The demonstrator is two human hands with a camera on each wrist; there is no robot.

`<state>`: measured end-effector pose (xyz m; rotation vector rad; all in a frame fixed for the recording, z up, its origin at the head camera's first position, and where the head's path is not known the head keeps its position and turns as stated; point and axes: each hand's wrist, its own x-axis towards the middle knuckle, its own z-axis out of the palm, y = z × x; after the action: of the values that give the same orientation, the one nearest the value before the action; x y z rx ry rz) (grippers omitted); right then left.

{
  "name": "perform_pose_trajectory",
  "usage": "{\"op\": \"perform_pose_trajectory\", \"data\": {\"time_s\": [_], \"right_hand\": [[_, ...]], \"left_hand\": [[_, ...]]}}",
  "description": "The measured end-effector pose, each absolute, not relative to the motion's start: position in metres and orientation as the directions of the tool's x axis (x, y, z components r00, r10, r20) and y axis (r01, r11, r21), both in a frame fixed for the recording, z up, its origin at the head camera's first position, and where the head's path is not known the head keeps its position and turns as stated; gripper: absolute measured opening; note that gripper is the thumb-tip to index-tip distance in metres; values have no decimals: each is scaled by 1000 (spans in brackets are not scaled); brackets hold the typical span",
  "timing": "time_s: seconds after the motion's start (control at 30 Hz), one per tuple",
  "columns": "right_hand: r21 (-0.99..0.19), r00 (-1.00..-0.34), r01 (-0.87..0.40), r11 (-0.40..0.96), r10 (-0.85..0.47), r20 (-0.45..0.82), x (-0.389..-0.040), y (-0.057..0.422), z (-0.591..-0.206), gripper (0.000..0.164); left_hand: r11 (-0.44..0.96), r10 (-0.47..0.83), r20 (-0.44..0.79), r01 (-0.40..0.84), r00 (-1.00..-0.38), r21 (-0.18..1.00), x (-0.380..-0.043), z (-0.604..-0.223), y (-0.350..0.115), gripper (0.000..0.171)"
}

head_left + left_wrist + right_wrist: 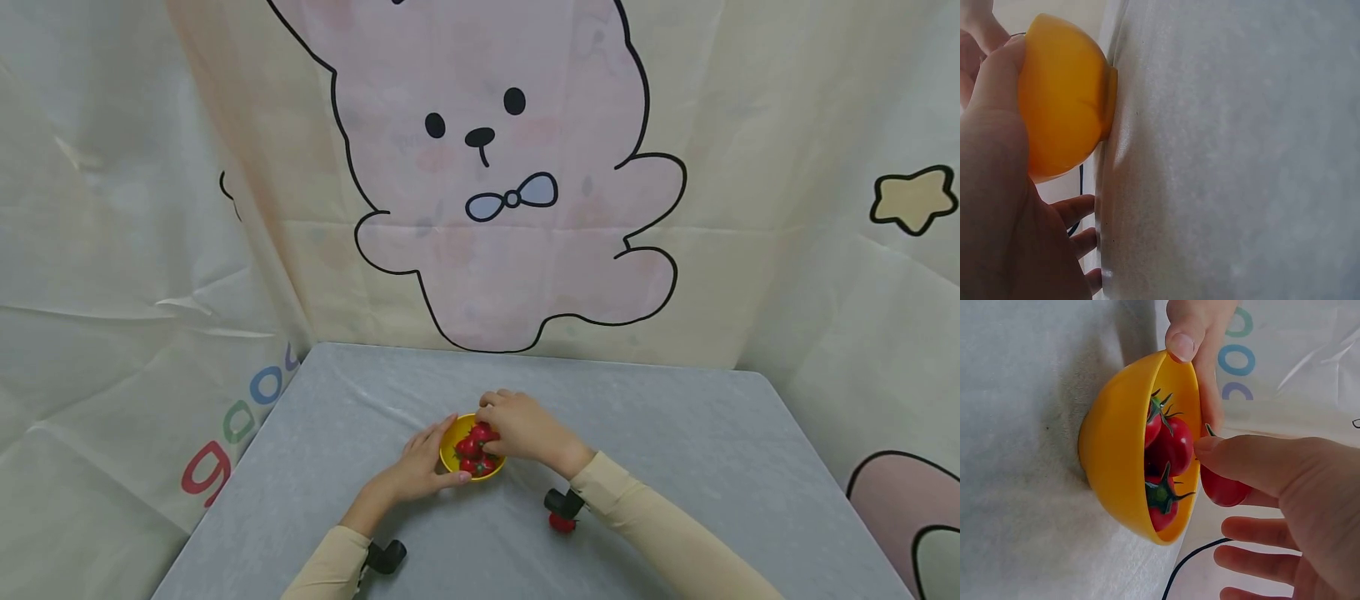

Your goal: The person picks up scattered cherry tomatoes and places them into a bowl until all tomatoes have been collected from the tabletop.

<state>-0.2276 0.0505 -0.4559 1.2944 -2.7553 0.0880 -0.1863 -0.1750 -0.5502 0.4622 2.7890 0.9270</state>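
A yellow bowl (447,458) stands on the cloth-covered table with several red tomatoes (1174,447) with green stems inside. My left hand (417,468) grips its rim, thumb on the near side and fingers reaching round the far side. Over the bowl's opening, my right hand (527,429) pinches one tomato (1225,489) between thumb and index finger, right at the rim in the right wrist view. The other fingers of that hand are spread apart from it. Another tomato (562,523) lies on the table below the right wrist, partly hidden by the wrist camera.
The table (660,417) has a grey-blue cloth. Behind it hangs a curtain (712,275) with a cartoon bear, and further fabric walls close in the left and right sides. A black wrist camera (386,557) is strapped to the left wrist.
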Motion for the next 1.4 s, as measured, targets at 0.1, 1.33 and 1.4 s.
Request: {"op": "perform_pose_trajectory", "data": {"time_s": [0.1, 1.33, 1.4], "right_hand": [[-8, -635, -770, 638, -765, 107, -230, 45, -458, 36], [-51, -633, -774, 632, -769, 87, -242, 21, -467, 39], [-51, -630, -776, 629, -771, 92, -242, 23, -467, 39]], "left_hand": [[754, 342, -59, 236, -938, 613, -187, -550, -176, 103], [675, 381, -14, 267, -925, 687, -187, -552, -174, 100], [673, 378, -18, 262, -926, 692, -187, -552, -175, 101]]}}
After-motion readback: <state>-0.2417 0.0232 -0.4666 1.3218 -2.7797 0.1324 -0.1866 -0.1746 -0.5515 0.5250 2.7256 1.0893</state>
